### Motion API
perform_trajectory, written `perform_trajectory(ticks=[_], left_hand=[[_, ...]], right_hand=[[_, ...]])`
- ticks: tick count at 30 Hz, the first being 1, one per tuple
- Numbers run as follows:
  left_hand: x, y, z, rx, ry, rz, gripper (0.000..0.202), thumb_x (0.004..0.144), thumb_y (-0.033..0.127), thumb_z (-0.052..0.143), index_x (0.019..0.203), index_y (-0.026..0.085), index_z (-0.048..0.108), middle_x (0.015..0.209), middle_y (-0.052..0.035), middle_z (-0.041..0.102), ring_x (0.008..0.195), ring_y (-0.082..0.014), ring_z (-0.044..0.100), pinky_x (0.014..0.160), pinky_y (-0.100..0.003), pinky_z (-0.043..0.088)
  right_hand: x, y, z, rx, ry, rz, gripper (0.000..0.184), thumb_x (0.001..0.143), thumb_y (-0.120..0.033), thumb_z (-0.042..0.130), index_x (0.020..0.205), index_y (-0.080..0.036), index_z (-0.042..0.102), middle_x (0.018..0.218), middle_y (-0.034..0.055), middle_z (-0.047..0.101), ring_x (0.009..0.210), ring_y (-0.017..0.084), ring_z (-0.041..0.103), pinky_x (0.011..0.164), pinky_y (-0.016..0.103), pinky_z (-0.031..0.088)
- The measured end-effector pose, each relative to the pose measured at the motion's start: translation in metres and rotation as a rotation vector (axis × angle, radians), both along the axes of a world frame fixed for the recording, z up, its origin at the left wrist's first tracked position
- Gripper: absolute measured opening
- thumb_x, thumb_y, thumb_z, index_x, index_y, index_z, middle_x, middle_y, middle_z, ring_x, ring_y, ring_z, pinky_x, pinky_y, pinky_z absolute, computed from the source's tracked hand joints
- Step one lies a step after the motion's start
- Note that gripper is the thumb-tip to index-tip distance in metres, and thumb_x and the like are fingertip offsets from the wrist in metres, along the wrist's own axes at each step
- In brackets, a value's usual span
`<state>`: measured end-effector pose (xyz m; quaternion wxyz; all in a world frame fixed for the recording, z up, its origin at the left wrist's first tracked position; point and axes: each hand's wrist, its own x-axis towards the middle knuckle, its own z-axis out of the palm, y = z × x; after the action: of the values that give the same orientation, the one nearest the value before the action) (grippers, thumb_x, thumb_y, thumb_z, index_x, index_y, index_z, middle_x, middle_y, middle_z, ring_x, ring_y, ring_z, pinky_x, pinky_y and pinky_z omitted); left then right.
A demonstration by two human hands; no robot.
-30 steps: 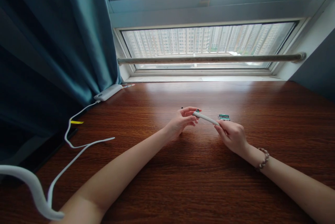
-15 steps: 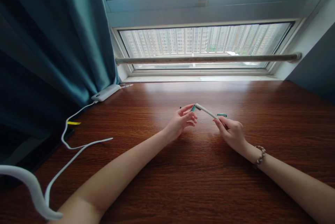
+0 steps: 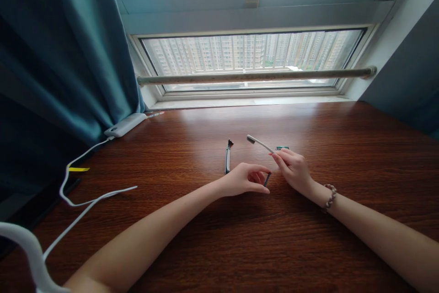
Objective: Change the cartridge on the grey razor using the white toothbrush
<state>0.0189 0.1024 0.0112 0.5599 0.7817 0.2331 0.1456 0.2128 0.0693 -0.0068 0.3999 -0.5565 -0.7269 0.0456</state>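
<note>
Wood desk (image 3: 192, 238) is best used as a rest while white handle (image 3: 262, 145) is pinched by R hand (image 3: 295, 172) & small dark piece (image 3: 267, 178) by L hand (image 3: 245, 178).

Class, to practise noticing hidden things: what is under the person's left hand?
The left hand rests on the wooden table. A small dark piece pokes out between thumb and fingers; the hand covers the rest, so its shape cannot be told.
</note>
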Motion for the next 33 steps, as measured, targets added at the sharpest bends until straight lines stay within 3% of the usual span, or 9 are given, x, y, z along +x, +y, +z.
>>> perform_trajectory(ticks=[6, 8, 12, 16, 22, 33], left_hand=[[0.001, -0.004, -0.004, 0.144, 0.023, -0.002, 0.050, 0.065, 0.040, 0.066, 0.107, 0.016, 0.056, 0.074, -0.0008, 0.057, 0.065, -0.0095, 0.049, 0.061, -0.021, 0.040], [0.001, -0.005, -0.005, 0.176, 0.022, 0.003, 0.049, 0.065, 0.040, 0.065, 0.107, 0.016, 0.056, 0.073, -0.0003, 0.057, 0.064, -0.0093, 0.049, 0.060, -0.021, 0.040], [0.002, -0.005, -0.005, 0.201, 0.030, -0.009, 0.048, 0.067, 0.040, 0.064, 0.106, 0.015, 0.056, 0.072, 0.0002, 0.057, 0.063, -0.0090, 0.050, 0.060, -0.020, 0.040], [0.003, -0.005, -0.005, 0.219, 0.045, -0.002, 0.046, 0.067, 0.041, 0.063, 0.104, 0.015, 0.057, 0.070, 0.0009, 0.056, 0.062, -0.0085, 0.048, 0.058, -0.019, 0.039], [0.003, -0.006, -0.006, 0.212, 0.052, -0.005, 0.048, 0.067, 0.043, 0.063, 0.107, 0.016, 0.056, 0.071, 0.0002, 0.056, 0.061, -0.0091, 0.049, 0.058, -0.020, 0.038], [0.002, -0.006, -0.005, 0.231, 0.066, -0.003, 0.049, 0.067, 0.043, 0.063, 0.107, 0.016, 0.055, 0.072, 0.0000, 0.057, 0.063, -0.0093, 0.049, 0.059, -0.020, 0.039]], right_hand=[[-0.002, 0.003, -0.004, -0.104, 0.183, -0.063, 0.027, 0.088, -0.032, 0.044, 0.107, -0.019, 0.057, 0.054, -0.0033, 0.054, 0.046, 0.011, 0.047, 0.051, 0.022, 0.034], [-0.004, 0.002, -0.006, -0.135, 0.171, -0.061, 0.029, 0.085, -0.029, 0.048, 0.113, -0.022, 0.054, 0.062, -0.0031, 0.058, 0.050, 0.011, 0.049, 0.053, 0.022, 0.036], [-0.007, 0.002, -0.009, -0.081, 0.038, 0.006, 0.027, 0.081, -0.017, 0.051, 0.106, -0.022, 0.059, 0.085, 0.0018, 0.058, 0.071, 0.013, 0.053, 0.066, 0.023, 0.040], [-0.008, 0.002, -0.011, -0.105, -0.054, 0.030, 0.022, 0.082, -0.014, 0.046, 0.096, -0.018, 0.062, 0.087, 0.0044, 0.054, 0.078, 0.014, 0.051, 0.072, 0.025, 0.040], [-0.011, -0.002, -0.008, -0.134, -0.216, -0.062, 0.019, 0.084, -0.014, 0.043, 0.089, -0.013, 0.061, 0.085, 0.0072, 0.051, 0.084, 0.017, 0.046, 0.077, 0.027, 0.039], [-0.015, -0.015, 0.015, -0.309, -0.600, -0.201, 0.016, 0.085, -0.020, 0.041, 0.092, -0.019, 0.055, 0.085, 0.0044, 0.050, 0.067, 0.015, 0.051, 0.054, 0.024, 0.035]])
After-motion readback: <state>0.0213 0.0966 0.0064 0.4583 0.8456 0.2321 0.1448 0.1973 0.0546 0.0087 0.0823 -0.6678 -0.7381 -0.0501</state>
